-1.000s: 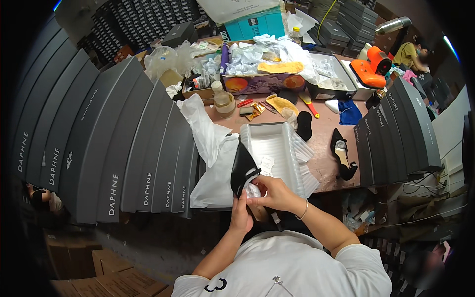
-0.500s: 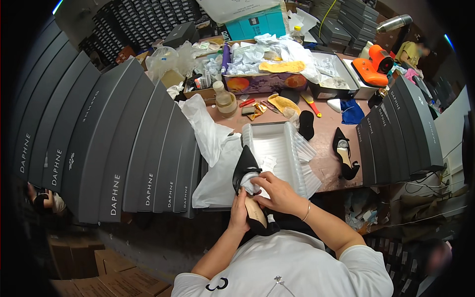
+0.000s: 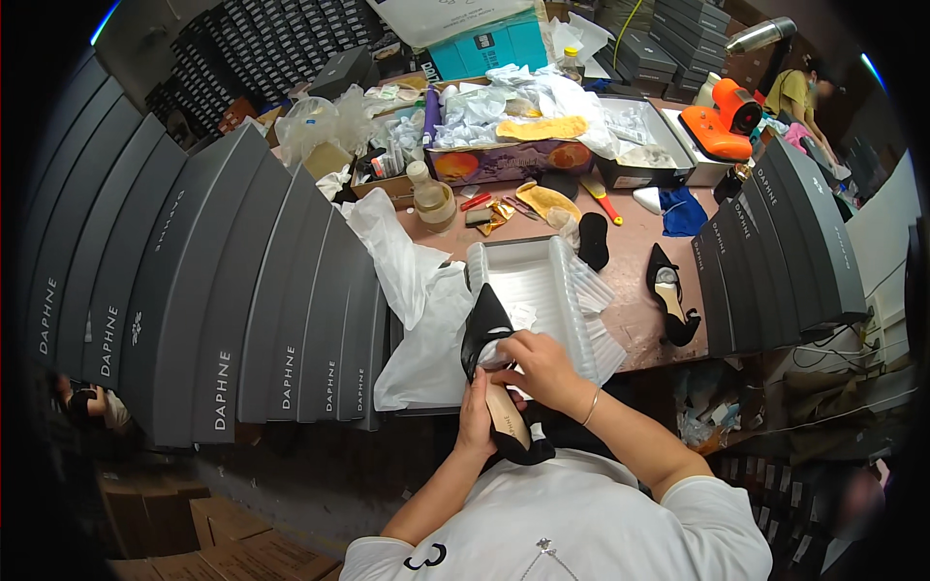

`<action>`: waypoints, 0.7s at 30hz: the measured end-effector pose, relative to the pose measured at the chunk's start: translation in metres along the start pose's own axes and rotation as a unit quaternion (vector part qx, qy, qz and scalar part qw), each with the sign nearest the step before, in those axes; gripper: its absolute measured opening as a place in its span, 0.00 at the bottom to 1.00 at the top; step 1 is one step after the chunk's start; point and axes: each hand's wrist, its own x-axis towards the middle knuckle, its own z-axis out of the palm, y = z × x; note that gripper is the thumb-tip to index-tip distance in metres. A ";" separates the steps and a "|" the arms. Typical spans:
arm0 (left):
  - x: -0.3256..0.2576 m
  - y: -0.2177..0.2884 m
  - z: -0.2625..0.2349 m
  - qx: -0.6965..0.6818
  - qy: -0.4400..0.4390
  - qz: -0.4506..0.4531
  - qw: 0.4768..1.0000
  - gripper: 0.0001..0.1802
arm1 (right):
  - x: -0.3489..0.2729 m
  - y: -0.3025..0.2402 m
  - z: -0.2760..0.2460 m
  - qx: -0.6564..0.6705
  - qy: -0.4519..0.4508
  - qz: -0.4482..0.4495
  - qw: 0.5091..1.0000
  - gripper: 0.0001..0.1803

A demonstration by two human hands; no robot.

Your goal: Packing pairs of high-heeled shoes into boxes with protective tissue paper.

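Left hand (image 3: pixel 474 418) gripped black shoe (image 3: pixel 486 312) by its side, toe pointing away from person, over near-left part of open box (image 3: pixel 571 300). Right hand (image 3: pixel 544 368), fingers bunched narrow, pressed at white wad (image 3: pixel 492 352) in shoe's front. Second black shoe (image 3: pixel 670 302) lay on table (image 3: pixel 632 266), right of box. White tissue (image 3: pixel 418 334) lay left of box; clear bottle (image 3: pixel 433 203) stood beyond box, leftward; blue cloth (image 3: pixel 684 215) lay beyond, rightward.

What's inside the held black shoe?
White stuffing shows at its opening, partly under the right hand, and a beige insole toward the heel; the black upper hides the toe's inside.
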 end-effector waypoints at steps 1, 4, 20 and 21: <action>-0.005 0.003 0.007 0.044 0.024 0.020 0.999 0.27 | 0.000 0.002 -0.005 -0.040 0.019 -0.024 0.999 0.23; -0.014 -0.003 0.011 0.018 -0.014 -0.027 0.999 0.28 | 0.007 0.011 -0.013 0.076 0.040 0.014 0.996 0.43; 0.115 -0.032 0.003 -0.019 0.084 -0.119 0.989 0.21 | -0.065 0.084 -0.175 -0.045 0.268 0.233 0.934 0.17; 0.112 -0.046 -0.004 -0.020 0.060 -0.110 0.992 0.24 | -0.093 0.115 -0.191 -0.072 0.295 0.271 0.913 0.15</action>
